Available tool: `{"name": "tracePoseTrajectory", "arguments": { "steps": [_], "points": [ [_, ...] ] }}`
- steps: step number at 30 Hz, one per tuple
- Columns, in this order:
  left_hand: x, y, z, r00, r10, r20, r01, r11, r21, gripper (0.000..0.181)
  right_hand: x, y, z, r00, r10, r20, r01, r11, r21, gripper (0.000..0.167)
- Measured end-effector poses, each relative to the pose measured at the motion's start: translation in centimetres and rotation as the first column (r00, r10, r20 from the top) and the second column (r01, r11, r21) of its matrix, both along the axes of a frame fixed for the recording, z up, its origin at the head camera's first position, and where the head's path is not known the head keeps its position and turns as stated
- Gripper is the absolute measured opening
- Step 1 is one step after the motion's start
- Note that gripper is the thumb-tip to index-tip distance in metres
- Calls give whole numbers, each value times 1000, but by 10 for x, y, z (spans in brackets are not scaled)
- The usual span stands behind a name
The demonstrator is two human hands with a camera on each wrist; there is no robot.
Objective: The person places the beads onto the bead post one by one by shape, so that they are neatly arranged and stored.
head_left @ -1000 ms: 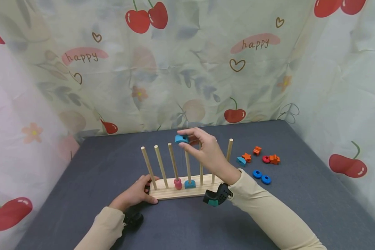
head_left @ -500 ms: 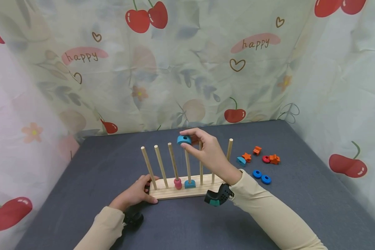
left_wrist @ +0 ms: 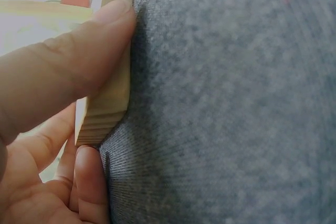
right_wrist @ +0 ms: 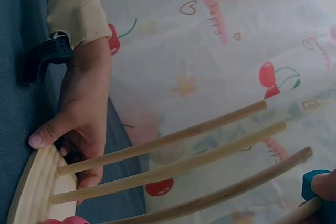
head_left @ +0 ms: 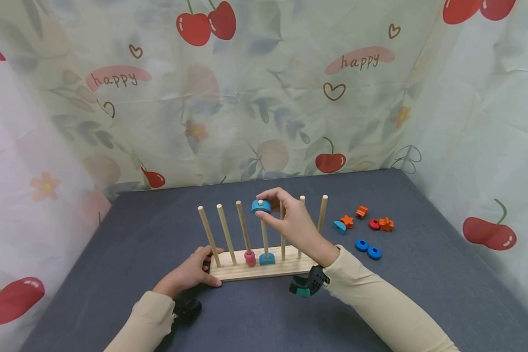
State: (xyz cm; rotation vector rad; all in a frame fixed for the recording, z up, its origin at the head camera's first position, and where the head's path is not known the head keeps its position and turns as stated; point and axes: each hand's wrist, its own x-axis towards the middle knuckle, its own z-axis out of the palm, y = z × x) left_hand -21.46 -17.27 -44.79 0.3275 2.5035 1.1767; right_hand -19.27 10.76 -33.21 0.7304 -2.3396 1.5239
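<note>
In the head view a wooden base (head_left: 242, 272) carries a row of upright pegs. My left hand (head_left: 188, 273) grips its left end, the thumb on the near edge, as the left wrist view also shows on the wooden edge (left_wrist: 107, 114). My right hand (head_left: 296, 226) pinches a light blue half-round block (head_left: 261, 206) between thumb and fingers; the tip of the fourth peg from the left pokes through its hole. Low on that same peg sits another light blue block (head_left: 267, 259). Pink pieces (head_left: 250, 258) are at the foot of the third peg.
Right of the base on the dark table (head_left: 264, 318) lie orange pieces (head_left: 346, 221), a red ring (head_left: 374, 224), two blue rings (head_left: 362, 245) and a light blue half-round (head_left: 339, 227). A patterned curtain (head_left: 246, 98) stands behind and at both sides.
The right hand has moved slightly right and down with its blue block, and the peg tip now shows through the hole. The left hand and the base have stayed put.
</note>
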Motion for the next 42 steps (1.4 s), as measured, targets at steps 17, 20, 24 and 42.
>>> {"name": "tracePoseTrajectory", "arguments": {
  "steps": [17,20,24,42],
  "points": [
    [-1,0,-1,1000,6,2,-6,1000,-7,75,-2,-1,-17,1000,15,-23,-17,995,-96,31],
    [0,0,-1,1000,9,2,-9,1000,-11,75,-2,-2,-22,1000,7,2,-7,994,-107,33],
    [0,0,0,1000,8,3,-8,1000,-6,75,-1,-2,-31,999,-6,46,10,996,-93,32],
    [-1,1,-1,1000,9,-6,-9,1000,-4,75,1,1,-95,974,-2,226,14,998,-53,28]
  ]
}}
